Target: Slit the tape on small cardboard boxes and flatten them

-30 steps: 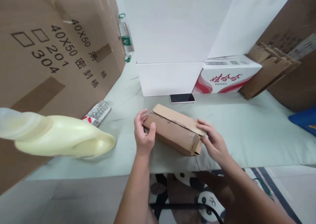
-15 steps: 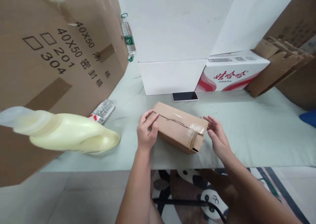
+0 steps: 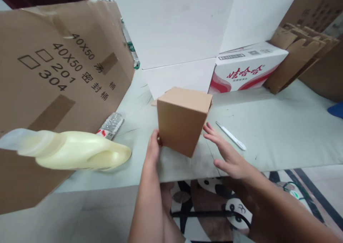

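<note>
A small brown cardboard box (image 3: 182, 125) stands tilted over the table in front of me, its plain side facing me. My left hand (image 3: 153, 146) grips its lower left edge, with part of the fingers hidden behind the box. Just right of the box, my right hand (image 3: 225, 152) is open with its fingers spread, apart from the box or barely at its edge. On the cloth beyond that hand lies a slim white craft knife (image 3: 230, 136) with a thin metal tip.
A white carton (image 3: 179, 75) with raised flaps and a red-printed white carton (image 3: 241, 73) stand behind. At left are a large brown carton (image 3: 50, 104), a pale yellow bottle (image 3: 83, 150) and a clear plastic pack (image 3: 111, 125). Folded cardboard (image 3: 294, 61) leans at back right.
The box has been tipped up and turned, so its taped top no longer shows. My right hand has opened wider. The craft knife has come into sight; the phone is now hidden.
</note>
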{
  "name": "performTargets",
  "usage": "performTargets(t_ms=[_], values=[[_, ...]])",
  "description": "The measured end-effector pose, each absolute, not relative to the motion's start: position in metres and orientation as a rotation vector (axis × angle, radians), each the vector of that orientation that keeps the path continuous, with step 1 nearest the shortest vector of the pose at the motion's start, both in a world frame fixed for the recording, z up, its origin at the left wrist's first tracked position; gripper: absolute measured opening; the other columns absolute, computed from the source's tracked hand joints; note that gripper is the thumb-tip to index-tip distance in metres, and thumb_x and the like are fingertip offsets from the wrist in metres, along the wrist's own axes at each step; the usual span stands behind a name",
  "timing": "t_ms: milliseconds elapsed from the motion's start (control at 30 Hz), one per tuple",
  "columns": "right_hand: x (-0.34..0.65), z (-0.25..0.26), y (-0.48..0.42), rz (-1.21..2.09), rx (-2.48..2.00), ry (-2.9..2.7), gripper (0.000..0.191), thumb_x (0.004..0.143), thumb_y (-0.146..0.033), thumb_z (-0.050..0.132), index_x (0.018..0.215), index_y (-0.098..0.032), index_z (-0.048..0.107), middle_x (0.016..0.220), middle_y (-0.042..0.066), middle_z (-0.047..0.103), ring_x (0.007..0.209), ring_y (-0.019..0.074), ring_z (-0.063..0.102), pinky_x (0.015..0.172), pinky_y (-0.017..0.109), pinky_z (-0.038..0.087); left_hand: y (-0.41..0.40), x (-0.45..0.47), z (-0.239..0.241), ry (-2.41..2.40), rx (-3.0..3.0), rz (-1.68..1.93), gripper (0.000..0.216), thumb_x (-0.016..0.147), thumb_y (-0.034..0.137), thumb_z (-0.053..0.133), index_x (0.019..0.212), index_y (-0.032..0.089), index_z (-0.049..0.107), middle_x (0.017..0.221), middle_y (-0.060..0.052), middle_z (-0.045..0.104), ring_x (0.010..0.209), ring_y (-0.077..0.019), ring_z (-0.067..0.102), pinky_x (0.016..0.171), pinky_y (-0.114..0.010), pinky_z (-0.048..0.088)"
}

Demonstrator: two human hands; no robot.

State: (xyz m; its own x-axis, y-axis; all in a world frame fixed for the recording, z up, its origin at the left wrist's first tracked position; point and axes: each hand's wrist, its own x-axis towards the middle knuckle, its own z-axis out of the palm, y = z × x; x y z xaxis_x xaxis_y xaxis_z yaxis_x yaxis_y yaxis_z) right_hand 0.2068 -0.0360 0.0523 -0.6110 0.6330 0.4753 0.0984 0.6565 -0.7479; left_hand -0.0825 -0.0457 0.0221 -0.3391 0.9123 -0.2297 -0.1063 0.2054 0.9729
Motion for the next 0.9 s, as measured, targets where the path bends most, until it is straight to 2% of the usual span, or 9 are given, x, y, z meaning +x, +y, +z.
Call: performTargets(t_ms=[133,267,333,400,500,567,667,767,900], values=[[0.206,0.072,-0.044,0.734,-0.408,-2.045,0.062,0.098,-0.038,0.058,0.157,-0.032,0.039,0.159,0.008,0.05,0.156,0.0284,0.034,0.131,0.059,0.013,-0.044,-0.056,0.029,1.249,0.765,1.051,0.08,0.083,0.078,0.053,0.132,0.016,0.061,0.101,-0.012,0.074,0.071,-0.022,0.068,0.053,-0.028,0.05],[0.208,0.085,-0.044,0.551,-0.453,-2.021,0.055,0.092,-0.017,0.061,0.145,-0.027,0.051,0.149,0.012,0.057,0.15,0.0268,0.045,0.122,0.049,0.043,-0.045,-0.045,0.038,1.192,0.776,0.806,0.09,0.084,0.073,0.059,0.155,0.026,0.03,0.106,-0.011,0.074,0.057,-0.0211,0.071,0.043,-0.024,0.04],[0.209,0.083,-0.04,0.471,-0.52,-2.008,0.048,0.091,-0.012,0.06,0.136,-0.026,0.056,0.139,0.011,0.063,0.143,0.0263,0.052,0.117,0.047,0.05,-0.045,-0.041,0.039,1.182,0.753,0.677,0.09,0.085,0.068,0.06,0.157,0.029,0.024,0.112,-0.012,0.074,0.057,-0.0218,0.073,0.043,-0.023,0.039],[0.212,0.076,-0.033,0.395,-0.607,-1.951,0.041,0.091,-0.011,0.059,0.129,-0.027,0.06,0.133,0.01,0.064,0.14,0.0276,0.055,0.115,0.051,0.051,-0.045,-0.037,0.037,1.227,0.757,0.579,0.084,0.084,0.06,0.064,0.155,0.027,0.032,0.108,-0.012,0.076,0.057,-0.0217,0.073,0.043,-0.023,0.04],[0.221,0.061,-0.023,0.367,-0.839,-1.833,0.032,0.09,-0.023,0.066,0.122,-0.028,0.063,0.132,0.01,0.063,0.144,0.0332,0.05,0.118,0.06,0.045,-0.044,-0.034,0.029,1.485,0.882,0.624,0.064,0.081,0.047,0.072,0.136,0.02,0.056,0.088,-0.01,0.077,0.056,-0.0208,0.071,0.047,-0.026,0.046],[0.229,0.052,-0.018,0.445,-0.976,-1.791,0.031,0.089,-0.034,0.069,0.119,-0.027,0.065,0.135,0.012,0.062,0.144,0.0354,0.049,0.118,0.062,0.043,-0.042,-0.033,0.024,1.662,0.951,0.777,0.054,0.082,0.047,0.07,0.128,0.02,0.06,0.092,-0.012,0.076,0.069,-0.022,0.073,0.054,-0.029,0.052],[0.238,0.044,-0.015,0.609,-1.002,-1.837,0.033,0.092,-0.042,0.065,0.121,-0.027,0.068,0.14,0.012,0.06,0.137,0.0331,0.055,0.116,0.06,0.045,-0.039,-0.026,0.025,1.735,1.195,1.298,0.055,0.087,0.055,0.061,0.13,0.022,0.057,0.126,-0.016,0.069,0.114,-0.0275,0.07,0.083,-0.039,0.059],[0.238,0.042,-0.017,0.691,-0.874,-1.982,0.036,0.096,-0.04,0.061,0.128,-0.027,0.067,0.146,0.011,0.058,0.139,0.0304,0.054,0.12,0.057,0.043,-0.036,-0.01,0.032,1.443,1.783,1.713,0.049,0.092,0.056,0.056,0.13,0.025,0.061,0.142,-0.013,0.062,0.142,-0.0308,0.051,0.116,-0.053,0.044],[0.234,0.041,-0.02,0.688,-0.712,-2.061,0.037,0.097,-0.037,0.06,0.133,-0.029,0.065,0.152,0.009,0.054,0.146,0.0287,0.047,0.123,0.054,0.039,-0.034,0.009,0.036,1.278,2.23,1.593,0.039,0.098,0.045,0.049,0.126,0.025,0.067,0.14,-0.009,0.063,0.142,-0.0292,0.051,0.127,-0.057,0.027]])
